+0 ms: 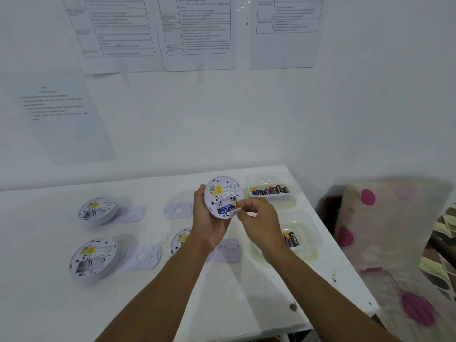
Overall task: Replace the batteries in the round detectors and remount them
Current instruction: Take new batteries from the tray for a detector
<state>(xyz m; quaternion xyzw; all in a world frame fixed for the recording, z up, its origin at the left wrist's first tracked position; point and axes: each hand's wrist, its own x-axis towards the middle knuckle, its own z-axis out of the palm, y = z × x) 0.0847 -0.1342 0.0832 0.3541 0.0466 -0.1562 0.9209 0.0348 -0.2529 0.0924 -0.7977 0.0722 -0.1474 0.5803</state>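
Cradling detector point(222, 192) in curled left hand point(209, 218) above counter point(49, 304) | right fingers point(246, 206) pinching battery point(227, 209), seating it in bay | second slot looking empty | three other detectors point(95, 257) lying open, unmounted | batteries point(269, 190) waiting in far tray point(261, 177)

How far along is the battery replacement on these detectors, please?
Nothing looks finished. The left hand holds one detector while the right hand pinches a blue battery in its bay. Two detectors lie with empty bays, a third half hidden; the mounting plates lie loose.
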